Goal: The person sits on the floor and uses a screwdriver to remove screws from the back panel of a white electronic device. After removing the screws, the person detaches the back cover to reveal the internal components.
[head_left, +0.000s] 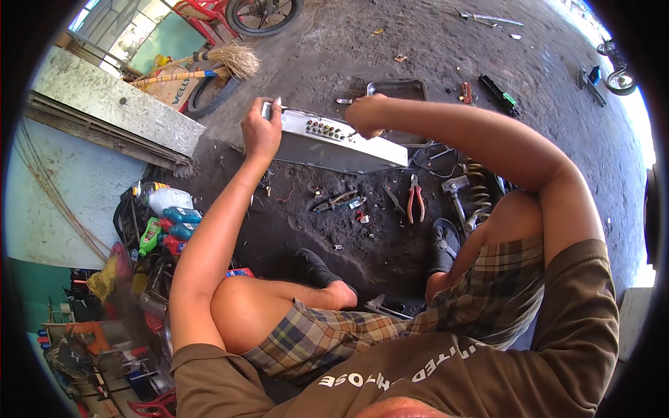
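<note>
A flat, silvery metal box [327, 155] with rows of small round connectors on one panel stands tilted on the dark ground in front of me. It looks like an audio amplifier. My left hand [262, 132] grips its left end, fingers wrapped over the upper edge. Close over the panel, right of the connectors, my right hand [367, 115] is closed in a fist. Something thin may stick out below that fist, but it is too small to make out. Behind the box lies a dark metal tray [398, 89], partly hidden by my right forearm.
Nearer me lie red-handled pliers [416, 200], another pair of pliers [336, 202], a hammer [456, 187] and a coil spring [479, 198]. Bottles [182, 214] crowd the left by a wall. A straw broom [237, 59] and motorcycle wheel [265, 15] are beyond.
</note>
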